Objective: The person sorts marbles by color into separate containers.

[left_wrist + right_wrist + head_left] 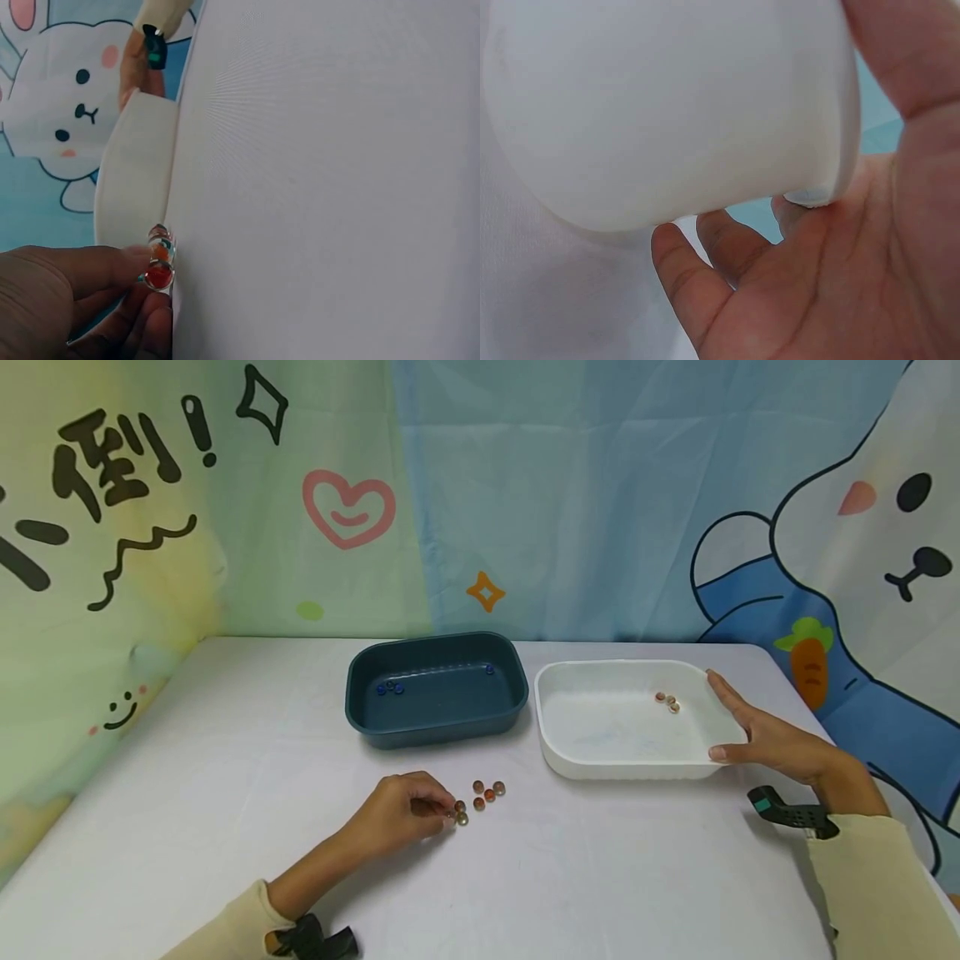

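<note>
Nearest, at the lower edge of the head view, two pale sleeves (225, 931) enter, a black wristband (309, 935) at the left cuff and another (789, 812) at the right. The table (585, 868) bears a white cloth.

The left hand (396, 812) is at the table surface, near side of both trays. Its fingers are bent in, thumb and fingertips drawn nearly together, pinching a marble (450, 814) that is mostly hidden. Two marbles (461, 818) lie just beside the fingertips. Slightly farther off, four orange-brown marbles (490, 795) sit in a loose group on the cloth, with small gaps between some of them.

The right hand (787, 747) is spread wide and grips the right end of the white tray (630, 770): thumb over the near corner of the rim, forefinger at the far corner. The right-wrist view shows other fingertips against the tray's outer wall. Inside this tray, toward the right, lie three amber marbles (671, 700) close together.

To its left, a little farther back and just apart, stands the blue tray (442, 735), slightly askew. It contains four blue marbles (398, 688): three grouped at the left, one at the far right.

Behind the table hangs a printed backdrop (555, 493) with a heart, stars and a white cartoon animal.
</note>
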`<state>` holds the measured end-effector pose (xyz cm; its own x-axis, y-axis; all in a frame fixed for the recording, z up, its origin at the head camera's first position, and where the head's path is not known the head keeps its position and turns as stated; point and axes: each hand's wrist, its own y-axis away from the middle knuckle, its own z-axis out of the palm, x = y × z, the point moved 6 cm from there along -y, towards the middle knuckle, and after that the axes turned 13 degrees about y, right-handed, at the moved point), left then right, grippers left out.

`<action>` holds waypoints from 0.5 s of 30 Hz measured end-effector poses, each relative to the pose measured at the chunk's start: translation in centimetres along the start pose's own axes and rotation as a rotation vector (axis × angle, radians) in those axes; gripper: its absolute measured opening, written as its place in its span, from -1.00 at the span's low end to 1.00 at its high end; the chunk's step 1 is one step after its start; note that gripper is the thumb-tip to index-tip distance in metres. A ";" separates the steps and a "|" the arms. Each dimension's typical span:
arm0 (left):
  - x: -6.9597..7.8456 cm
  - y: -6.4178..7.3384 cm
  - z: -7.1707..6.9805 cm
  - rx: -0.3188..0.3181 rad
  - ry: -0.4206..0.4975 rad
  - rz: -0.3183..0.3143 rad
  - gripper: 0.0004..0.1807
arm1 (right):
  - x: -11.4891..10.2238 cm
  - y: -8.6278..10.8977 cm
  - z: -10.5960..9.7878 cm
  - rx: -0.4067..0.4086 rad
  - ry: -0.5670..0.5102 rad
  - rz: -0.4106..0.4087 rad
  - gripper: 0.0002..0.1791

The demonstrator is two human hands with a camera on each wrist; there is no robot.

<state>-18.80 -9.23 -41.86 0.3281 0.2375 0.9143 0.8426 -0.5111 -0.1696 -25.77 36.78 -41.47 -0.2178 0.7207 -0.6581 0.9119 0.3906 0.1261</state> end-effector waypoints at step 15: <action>0.1 0.0 -0.2 0.028 -0.046 -0.012 -0.89 | 0.0 -0.1 0.1 -0.001 0.013 -0.007 0.27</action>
<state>-18.86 -9.33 -41.69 0.3364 0.2819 0.8986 0.8583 -0.4845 -0.1693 -25.81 36.65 -41.55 -0.2283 0.7252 -0.6496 0.9101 0.3960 0.1222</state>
